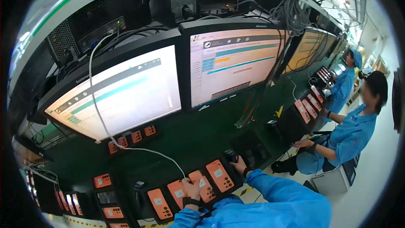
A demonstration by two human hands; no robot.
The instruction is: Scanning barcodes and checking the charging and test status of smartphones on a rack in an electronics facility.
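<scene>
A row of orange phones (220, 175) with white labels lies back side up on a dark tray at the bench's near edge. My left hand (193, 189) is over the middle of this row, fingers closed on the end of a white cable (141, 149) that hangs down across the left monitor. Beneath that hand are two phones, one of them the orange phone (177, 192) to its left. Just right of the row, my right hand (239, 165) grips a black handheld scanner (231, 155), its head pointing toward the bench. The scanner's handle is mostly hidden by my fingers.
Two monitors (126, 88) stand behind the green bench (202, 131). More orange phones (136, 136) sit under the left one, and others (102, 180) at left. Another black handheld device (138, 185) stands near the row. Co-workers in blue (356, 133) work at right. Bundled cables (293, 12) hang above.
</scene>
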